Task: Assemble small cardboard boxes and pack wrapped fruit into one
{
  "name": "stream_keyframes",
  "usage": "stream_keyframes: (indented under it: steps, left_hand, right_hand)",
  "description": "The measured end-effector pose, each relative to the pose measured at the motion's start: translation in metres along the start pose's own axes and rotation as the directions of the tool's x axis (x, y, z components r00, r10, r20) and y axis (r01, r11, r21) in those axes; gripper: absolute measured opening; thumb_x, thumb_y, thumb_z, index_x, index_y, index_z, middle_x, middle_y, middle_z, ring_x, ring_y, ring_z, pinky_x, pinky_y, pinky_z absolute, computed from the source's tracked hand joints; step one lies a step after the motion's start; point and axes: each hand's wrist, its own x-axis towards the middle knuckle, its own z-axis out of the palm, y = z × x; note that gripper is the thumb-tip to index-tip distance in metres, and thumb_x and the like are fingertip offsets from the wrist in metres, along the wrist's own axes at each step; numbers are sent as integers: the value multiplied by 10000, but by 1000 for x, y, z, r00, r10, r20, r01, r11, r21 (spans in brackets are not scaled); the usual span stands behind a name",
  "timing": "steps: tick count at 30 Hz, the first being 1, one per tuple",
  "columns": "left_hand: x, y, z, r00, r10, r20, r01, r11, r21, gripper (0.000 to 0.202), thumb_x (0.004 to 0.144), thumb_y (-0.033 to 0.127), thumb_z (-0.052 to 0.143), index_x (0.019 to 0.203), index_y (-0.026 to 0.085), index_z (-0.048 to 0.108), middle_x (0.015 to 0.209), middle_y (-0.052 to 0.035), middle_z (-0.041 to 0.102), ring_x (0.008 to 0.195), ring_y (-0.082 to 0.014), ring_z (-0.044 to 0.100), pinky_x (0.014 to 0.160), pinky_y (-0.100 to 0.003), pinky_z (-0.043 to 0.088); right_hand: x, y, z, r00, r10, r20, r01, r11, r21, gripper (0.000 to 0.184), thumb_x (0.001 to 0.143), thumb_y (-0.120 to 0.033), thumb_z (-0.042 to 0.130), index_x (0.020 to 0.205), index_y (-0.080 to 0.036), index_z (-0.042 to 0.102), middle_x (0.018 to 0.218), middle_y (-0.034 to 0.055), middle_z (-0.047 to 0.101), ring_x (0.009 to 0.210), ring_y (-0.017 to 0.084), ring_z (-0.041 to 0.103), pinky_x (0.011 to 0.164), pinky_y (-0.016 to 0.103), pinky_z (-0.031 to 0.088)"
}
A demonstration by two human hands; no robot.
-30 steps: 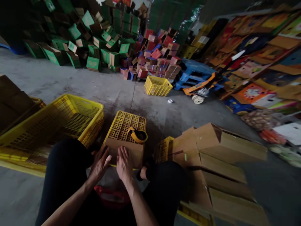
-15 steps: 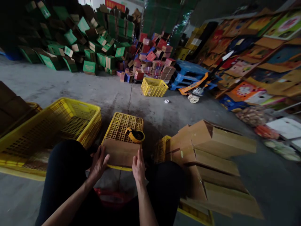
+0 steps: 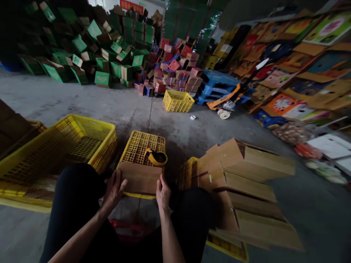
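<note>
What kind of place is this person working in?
Probably a packing warehouse: heaps of green boxes at the back, stacked flat cardboard beside the person, and a pallet jack on the concrete floor.

Green boxes heaped far back — a yellow crate beside blue pallets.

Yellow crate stack crowds left hand; cardboard pile crowds right hand; tape roll ahead; floor beyond open.

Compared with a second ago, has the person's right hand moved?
Yes. The right hand slid rightward, from the middle of the cardboard piece to its right edge, below the tape dispenser.
</note>
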Motion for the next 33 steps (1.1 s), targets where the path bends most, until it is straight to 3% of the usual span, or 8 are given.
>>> stream_keyframes:
  steps: [5,9,13,17,20,23,29,33]
  left_hand:
    - [-1,9,0,981,192,-34,-187,974,126,701,1008,536,464,1617,226,313,1730,-134,112,1582,-355,143,1252,-577,204]
    - [-1,18,1,937,345,52,-347,909,231,644,997,526,496,1567,233,433,1693,-141,254,1573,-372,174,1249,-601,177]
    - [-2,21,2,935,343,89,-354,891,285,675,993,556,487,1571,211,428,1680,-163,273,1568,-389,180,1234,-619,197]
    - [-5,27,-1,930,346,128,-369,879,302,629,999,553,486,1543,239,476,1673,-149,298,1567,-402,175,1227,-643,184]
    - [-7,35,-3,883,393,255,-446,872,200,555,1034,500,442,1543,281,467,1643,-106,382,1550,-336,273,1241,-578,228]
    - [-8,40,-2,840,429,333,-485,869,103,566,1059,465,391,1581,244,394,1620,-113,423,1524,-273,349,1248,-506,261]
    - [-6,34,-2,838,438,326,-502,853,143,597,1040,513,427,1589,283,376,1616,-92,434,1517,-278,361,1253,-509,227]
    - [1,25,-9,938,307,163,-340,908,246,576,1019,546,452,1548,318,454,1646,-84,382,1548,-326,281,1251,-587,166]
  right_hand:
    - [-19,-22,12,987,-154,-51,131,940,-314,648,1075,-487,266,1538,-69,437,1593,233,418,1496,346,385,1175,567,374]
    - [-31,-36,17,983,-180,32,174,866,-469,674,1072,-483,297,1606,-71,282,1637,249,324,1535,393,279,1175,678,280]
    - [-32,-41,13,981,-172,94,195,838,-509,694,1062,-488,342,1605,-60,277,1652,259,272,1531,411,279,1172,697,263]
    - [-45,-55,17,953,-230,199,298,833,-467,681,1039,-465,432,1619,-145,274,1677,204,242,1555,389,234,1204,685,213]
    - [-61,-71,25,901,-305,308,411,825,-388,656,1043,-412,417,1632,-195,227,1678,157,275,1558,339,251,1225,633,231]
    - [-68,-82,30,876,-324,357,449,820,-356,647,1043,-360,375,1636,-182,186,1672,156,292,1552,321,274,1227,604,253]
    - [-59,-70,19,879,-336,339,451,817,-359,658,1037,-366,416,1635,-209,191,1645,130,366,1547,300,290,1233,595,245]
    - [-44,-44,8,965,-194,176,254,857,-448,615,1058,-460,365,1622,-229,282,1638,140,374,1523,399,311,1160,726,256]
